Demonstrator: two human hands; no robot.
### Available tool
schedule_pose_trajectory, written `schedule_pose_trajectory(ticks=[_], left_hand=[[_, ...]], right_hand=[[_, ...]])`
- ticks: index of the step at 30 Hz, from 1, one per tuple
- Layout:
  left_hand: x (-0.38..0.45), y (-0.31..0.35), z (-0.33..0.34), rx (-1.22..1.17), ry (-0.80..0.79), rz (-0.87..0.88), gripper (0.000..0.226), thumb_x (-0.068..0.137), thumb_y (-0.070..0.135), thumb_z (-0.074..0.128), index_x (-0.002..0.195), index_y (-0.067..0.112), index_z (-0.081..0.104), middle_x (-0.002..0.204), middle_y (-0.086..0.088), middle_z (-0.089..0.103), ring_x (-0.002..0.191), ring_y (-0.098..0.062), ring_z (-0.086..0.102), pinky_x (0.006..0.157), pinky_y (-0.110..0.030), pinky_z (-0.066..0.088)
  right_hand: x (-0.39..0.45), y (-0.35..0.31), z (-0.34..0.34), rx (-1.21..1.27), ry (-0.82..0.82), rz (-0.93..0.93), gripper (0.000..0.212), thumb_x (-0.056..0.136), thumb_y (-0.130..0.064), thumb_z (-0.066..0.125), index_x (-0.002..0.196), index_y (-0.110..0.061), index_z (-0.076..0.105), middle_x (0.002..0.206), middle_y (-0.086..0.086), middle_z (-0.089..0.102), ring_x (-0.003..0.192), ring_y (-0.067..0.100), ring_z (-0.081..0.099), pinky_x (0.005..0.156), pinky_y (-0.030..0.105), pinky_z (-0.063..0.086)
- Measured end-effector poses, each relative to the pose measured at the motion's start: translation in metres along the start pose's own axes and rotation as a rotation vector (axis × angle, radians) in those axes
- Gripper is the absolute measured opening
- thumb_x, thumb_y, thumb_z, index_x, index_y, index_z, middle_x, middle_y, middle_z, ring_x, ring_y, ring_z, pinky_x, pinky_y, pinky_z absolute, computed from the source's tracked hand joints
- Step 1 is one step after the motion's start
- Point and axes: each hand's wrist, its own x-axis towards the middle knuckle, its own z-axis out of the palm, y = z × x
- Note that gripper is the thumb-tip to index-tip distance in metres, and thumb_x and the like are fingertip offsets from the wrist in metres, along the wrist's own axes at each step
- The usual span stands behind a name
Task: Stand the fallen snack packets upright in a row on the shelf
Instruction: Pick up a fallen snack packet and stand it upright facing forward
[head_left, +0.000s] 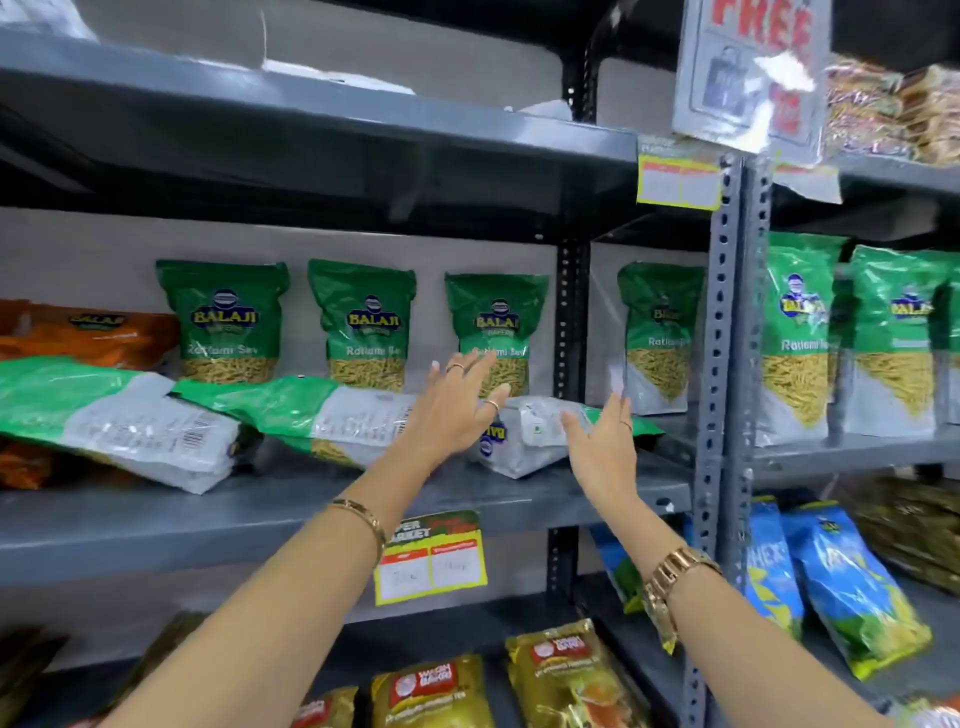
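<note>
On the grey middle shelf (260, 514) three green Ratlami Sev packets lie flat: one at the far left (119, 421), one in the middle (311, 415), one at the right (530, 436). Behind them three packets stand upright against the back wall: (226, 322), (363, 325), (496, 327). A fourth upright packet (660, 338) stands right of the black post. My left hand (457, 410) hovers open over the left end of the right fallen packet. My right hand (605, 447) is open just in front of its right end. Neither hand grips anything.
Orange packets (88, 332) lie at the far left of the shelf. A perforated grey upright (719, 364) divides the bays. More green packets (797, 338) stand to its right. Blue bags (852, 582) and yellow bags (566, 675) fill lower shelves. A price tag (431, 558) hangs on the shelf edge.
</note>
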Motion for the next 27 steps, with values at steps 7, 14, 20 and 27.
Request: schedule_pose_trajectory(ticks=[7,14,20,27], left_hand=[[0.028,0.015,0.03,-0.205,-0.237,-0.177,0.062,0.098,0.041,0.035,0.149,0.011,0.022,0.159,-0.011,0.02,0.146,-0.026,0.02,0.118,-0.038,0.02],[0.036,0.01,0.041,-0.431,-0.244,-0.393,0.04,0.088,0.038,0.051,0.103,0.004,0.066,0.113,-0.012,0.065,0.123,-0.035,0.051,0.099,-0.037,0.038],[0.037,0.015,0.042,-0.442,-0.282,-0.405,0.044,0.077,0.041,0.054,0.102,0.006,0.064,0.111,-0.012,0.064,0.109,-0.028,0.056,0.087,-0.034,0.038],[0.035,0.022,0.056,-0.417,-0.301,-0.43,0.084,0.082,0.038,0.064,0.149,0.012,0.019,0.155,-0.007,0.027,0.142,-0.028,0.027,0.111,-0.031,0.027]], right_hand=[[0.045,0.017,0.008,0.544,0.008,0.483,0.085,0.085,-0.032,0.064,0.143,0.005,0.015,0.143,0.019,0.04,0.121,0.03,0.046,0.097,0.037,0.04],[0.059,0.019,0.014,0.963,-0.113,0.689,0.047,0.086,-0.01,0.063,0.129,-0.003,0.045,0.132,0.017,0.054,0.117,0.037,0.055,0.094,0.056,0.045],[0.073,0.019,0.018,0.891,0.119,0.636,0.047,0.077,0.003,0.068,0.121,0.0,0.052,0.125,0.018,0.059,0.105,0.033,0.061,0.095,0.047,0.05],[0.093,0.011,0.009,0.756,0.099,0.219,0.026,0.082,0.01,0.058,0.104,-0.001,0.065,0.077,0.004,0.061,0.071,0.019,0.057,0.056,0.018,0.049]])
